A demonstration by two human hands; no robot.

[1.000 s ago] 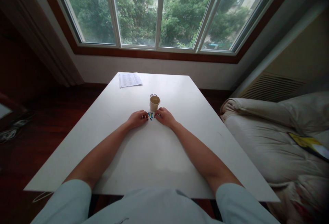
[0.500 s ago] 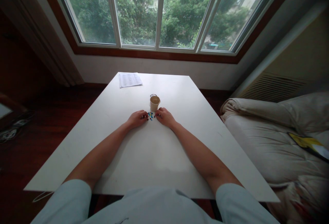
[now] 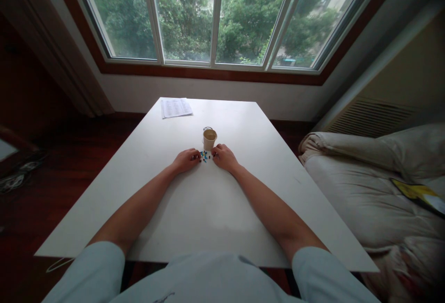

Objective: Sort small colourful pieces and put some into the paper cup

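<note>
A small heap of blue and dark bits (image 3: 204, 156) lay on the white desk (image 3: 208, 210), just above the middle of the frame, between the two hands. The left hand (image 3: 186, 160) rested on the desk at the heap's left edge, its fingers (image 3: 195, 156) curled down toward the bits. The right hand (image 3: 225, 157) sat likewise at the heap's right edge. Whether either hand's fingers pinched a bit could not be told, as the pieces were too small and the fingertips hid them.

Just above the heap stood a paper cup (image 3: 209, 139), upright and open-topped, close beside the right hand's knuckles. The bits looked light and loose, so a careless nudge could well scatter them across the smooth desk. The right hand was also near enough to the cup to knock it over.

Farther up and to the left, a printed sheet (image 3: 175, 107) lay near the desk's far edge. A window (image 3: 215, 15) filled the top of the frame. Rumpled bedding (image 3: 365, 187) with a yellow book (image 3: 417, 194) lay at the right. Nothing stood between the hands and the heap.
</note>
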